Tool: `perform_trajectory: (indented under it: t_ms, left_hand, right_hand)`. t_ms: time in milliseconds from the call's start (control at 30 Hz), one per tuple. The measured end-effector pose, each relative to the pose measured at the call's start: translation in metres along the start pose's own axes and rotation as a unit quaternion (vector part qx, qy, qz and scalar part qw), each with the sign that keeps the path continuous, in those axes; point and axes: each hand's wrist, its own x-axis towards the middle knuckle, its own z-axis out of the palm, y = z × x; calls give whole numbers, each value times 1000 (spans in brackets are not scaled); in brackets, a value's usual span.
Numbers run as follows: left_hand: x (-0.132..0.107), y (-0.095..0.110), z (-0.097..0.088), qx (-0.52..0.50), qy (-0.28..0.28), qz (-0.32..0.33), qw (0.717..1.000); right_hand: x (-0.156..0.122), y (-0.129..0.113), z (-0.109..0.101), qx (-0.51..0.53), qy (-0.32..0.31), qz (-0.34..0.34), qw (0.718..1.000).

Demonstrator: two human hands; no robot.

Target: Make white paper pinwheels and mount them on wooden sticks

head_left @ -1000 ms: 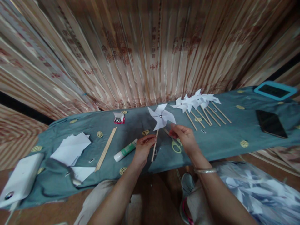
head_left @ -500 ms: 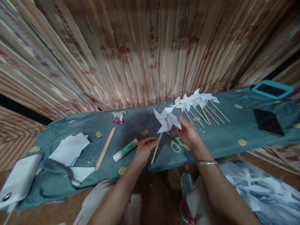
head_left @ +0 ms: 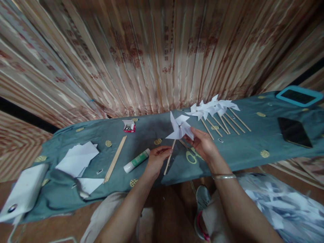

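Observation:
A white paper pinwheel (head_left: 178, 131) with a shiny pin at its centre is held up over the middle of the table. My left hand (head_left: 159, 158) pinches its wooden stick (head_left: 168, 163) below the blades. At the lower right blade, my right hand (head_left: 202, 143) has its thumb and fingers closed on the paper edge; some fingertips are hidden behind it. Scissors with yellow-green handles (head_left: 191, 157) lie under my right hand, partly covered. A green and white glue tube (head_left: 137, 160) rests just left of my left hand.
Several finished pinwheels (head_left: 209, 109) lie overlapping at the back right. Leftward are a small red box of pins (head_left: 129, 126), loose wooden sticks (head_left: 115, 160), white paper sheets (head_left: 77, 159) and a white device (head_left: 24, 192). A phone (head_left: 295, 132) and blue-framed tablet (head_left: 299, 96) lie right.
The pinwheel's blades have turned about the pin, so one now points up. Both hands keep nearly the same place, and the view has shifted slightly.

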Motion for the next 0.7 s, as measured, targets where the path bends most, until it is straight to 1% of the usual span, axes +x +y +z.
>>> perform_trajectory:
  t_ms: [133,300,567,700]
  left_hand:
    - [1,-1,-1,-5,8,-1,1000]
    - [1,-2,-1,-8,6,4,1000]
    - [1,-1,-1,-10,5,1,1000]
    - [2,-1,-3,-13,19,2,1000]
  right_hand:
    - [-2,1,3,2,-17,8,1000]
    - [-3,4,4,-25,-44,9,999]
    - [-7,8,11,-36,-33,11,999]
    - [-6,6,6,-94,-30,-1,995]
